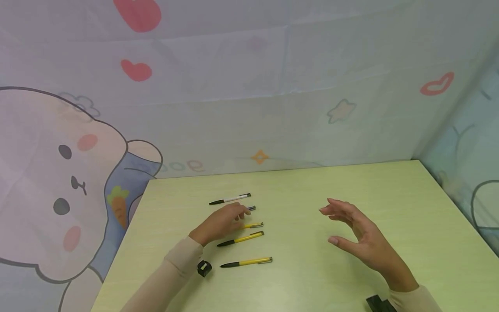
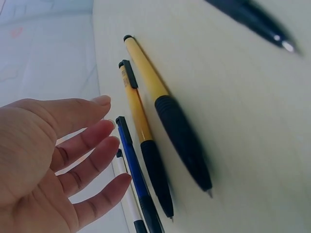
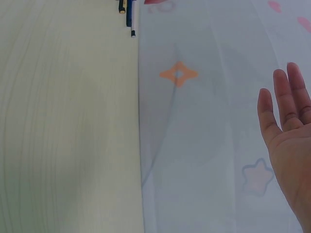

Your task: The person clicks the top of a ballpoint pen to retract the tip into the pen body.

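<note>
Several click pens with black grips lie in a loose column on the table. A white pen (image 1: 231,199) is farthest back, followed by a blue pen (image 2: 129,154) and three yellow ones: one partly covered by my hand (image 1: 254,225), a middle yellow pen (image 1: 244,238) and a front yellow pen (image 1: 249,262). My left hand (image 1: 222,222) hovers over the blue pen and the rearmost yellow pen, fingers loosely bent and holding nothing. In the left wrist view its fingertips (image 2: 109,141) appear close to the blue pen; contact is unclear. My right hand (image 1: 362,238) is raised over the table's right side, fingers spread from the thumb, nothing in it.
The pale yellow-green table (image 1: 304,277) ends at a printed cloth backdrop (image 1: 234,86) behind and another cloth (image 1: 479,143) at the right. A black wrist mount (image 1: 204,268) sits by the left sleeve, another (image 1: 380,303) by the right.
</note>
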The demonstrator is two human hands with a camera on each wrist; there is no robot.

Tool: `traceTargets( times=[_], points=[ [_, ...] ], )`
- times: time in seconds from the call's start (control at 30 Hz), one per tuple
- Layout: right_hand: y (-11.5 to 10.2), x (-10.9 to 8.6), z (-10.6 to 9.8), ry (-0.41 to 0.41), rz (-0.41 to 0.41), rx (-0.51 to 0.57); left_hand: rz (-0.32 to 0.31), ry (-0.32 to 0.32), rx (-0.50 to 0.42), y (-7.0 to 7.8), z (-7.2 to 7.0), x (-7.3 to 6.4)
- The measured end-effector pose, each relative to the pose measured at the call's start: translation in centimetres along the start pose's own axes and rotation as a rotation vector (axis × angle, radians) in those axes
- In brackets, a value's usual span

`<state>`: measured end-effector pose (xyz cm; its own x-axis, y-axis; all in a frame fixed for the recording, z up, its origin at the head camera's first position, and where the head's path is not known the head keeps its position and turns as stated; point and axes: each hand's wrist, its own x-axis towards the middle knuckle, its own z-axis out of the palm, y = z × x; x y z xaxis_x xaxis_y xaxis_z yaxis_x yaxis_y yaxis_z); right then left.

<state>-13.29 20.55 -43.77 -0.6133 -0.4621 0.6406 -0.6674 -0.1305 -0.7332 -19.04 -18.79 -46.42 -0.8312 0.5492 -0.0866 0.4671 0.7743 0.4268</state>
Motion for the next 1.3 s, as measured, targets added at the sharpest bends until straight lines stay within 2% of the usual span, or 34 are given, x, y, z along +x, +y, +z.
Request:
traceTargets(
  times=[0.13, 0.3, 0.77, 1.13, 1.3],
  points=[
    [0.3, -0.2, -0.1, -0.002, -0.006, 0.002, 0.021, 0.002, 0.077, 0.3, 0.3, -0.1],
    [0.6, -0.4, -0.2, -0.001, -0.015, 0.004, 0.015, 0.001, 0.108, 0.6, 0.6, -0.2],
    [0.4, -0.4, -0.1, 0.005, -0.008, 0.015, -0.019, 0.004, 0.089, 0.5, 1.1, -0.3],
    [0.7, -0.5, -0.1, 0.003, -0.007, 0.011, -0.019, 0.0, 0.045, 0.2, 1.4, -0.3],
    [0.9, -0.6, -0.1, 0.002, 0.001, 0.016, -0.018, 0.012, 0.052, -0.1, 1.7, -0.3]
  ],
)
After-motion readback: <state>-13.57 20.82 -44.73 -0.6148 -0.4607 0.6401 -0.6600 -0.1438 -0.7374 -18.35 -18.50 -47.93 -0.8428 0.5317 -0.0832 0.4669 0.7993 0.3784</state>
